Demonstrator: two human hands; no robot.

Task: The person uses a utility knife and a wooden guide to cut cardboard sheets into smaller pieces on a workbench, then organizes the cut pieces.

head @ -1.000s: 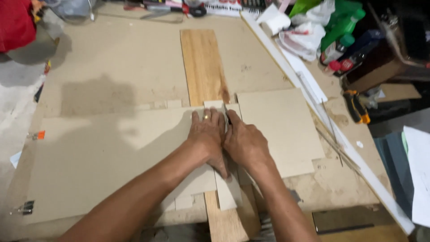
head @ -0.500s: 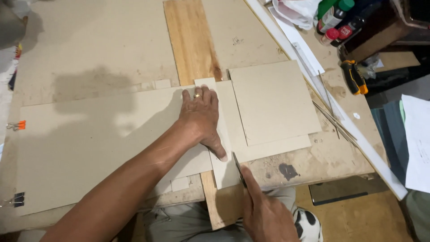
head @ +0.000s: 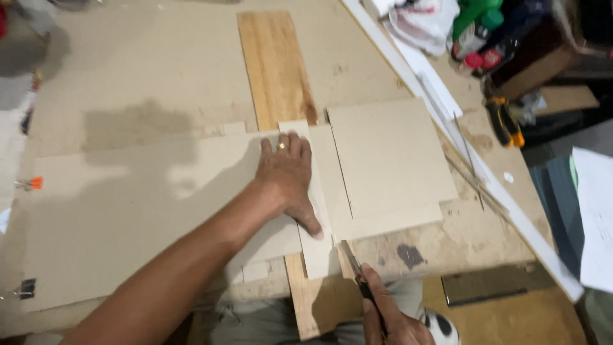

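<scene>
My left hand (head: 287,177) lies flat, fingers spread, on a narrow strip of grey cardboard (head: 316,191) that runs along the edge of a large cardboard sheet (head: 128,217). A ring shows on one finger. My right hand (head: 393,319) is at the near edge of the table, closed around a utility knife (head: 353,265) whose blade points at the strip's near end. A squarish cardboard piece (head: 389,160) lies right of the strip. All of it rests over a long wooden plank (head: 276,70).
A long white rail (head: 447,128) runs diagonally along the table's right side. An orange-and-black tool (head: 504,121), bottles and plastic bags crowd the far right. Binder clips (head: 29,184) sit at the left edge. White paper (head: 594,217) lies far right.
My right hand has drawn back from beside the left hand to the near table edge, pulling the knife along the strip. My left hand stays pressed on the cardboard.
</scene>
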